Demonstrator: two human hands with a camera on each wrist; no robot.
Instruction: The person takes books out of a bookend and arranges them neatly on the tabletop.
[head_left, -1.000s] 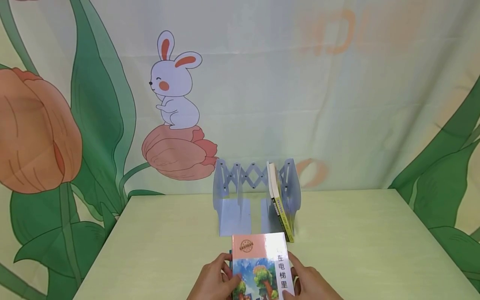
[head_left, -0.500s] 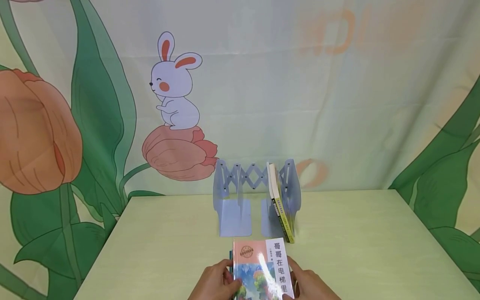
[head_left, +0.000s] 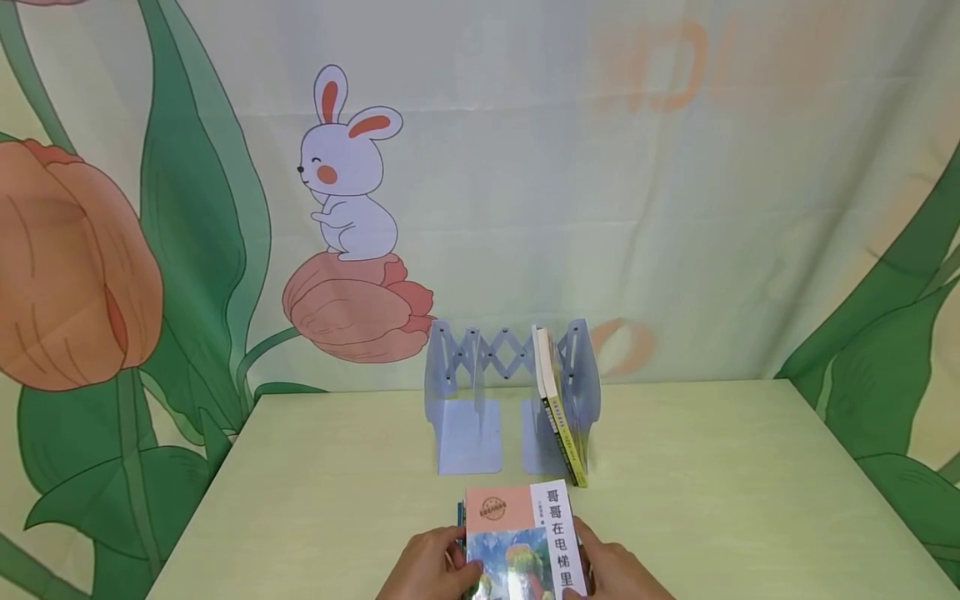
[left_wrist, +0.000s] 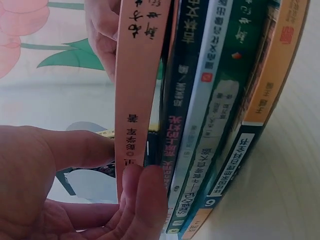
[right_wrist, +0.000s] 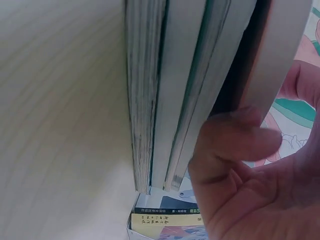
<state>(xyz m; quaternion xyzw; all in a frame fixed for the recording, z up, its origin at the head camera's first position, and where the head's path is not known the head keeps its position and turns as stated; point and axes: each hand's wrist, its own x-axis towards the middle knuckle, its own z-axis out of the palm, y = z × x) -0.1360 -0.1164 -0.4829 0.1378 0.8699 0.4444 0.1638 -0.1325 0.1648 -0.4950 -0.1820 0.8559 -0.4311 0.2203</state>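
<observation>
A book (head_left: 510, 521) with a pink, white and painted-tree cover lies at the front of the table, on top of a stack of books (left_wrist: 220, 115). My left hand (head_left: 435, 562) grips its left edge, thumb on the cover. On the opposite edge my right hand (head_left: 618, 568) holds it the same way. The left wrist view shows the pink spine (left_wrist: 140, 75) between thumb and curled fingers. In the right wrist view, a dark gap parts the top book's page edges (right_wrist: 277, 55) from the books below, with right-hand fingers (right_wrist: 225, 145) curled at it.
Behind the stack stands a pale blue expanding bookend rack (head_left: 468, 437). Several thin books (head_left: 558, 408) lean in its right section. A printed curtain (head_left: 510, 183) with a rabbit and tulips hangs at the table's (head_left: 712, 483) back edge.
Both hands and the pink-and-white book have shifted slightly toward me and lower in the head view. More of the cover's title shows. The rack and its books have stayed put.
</observation>
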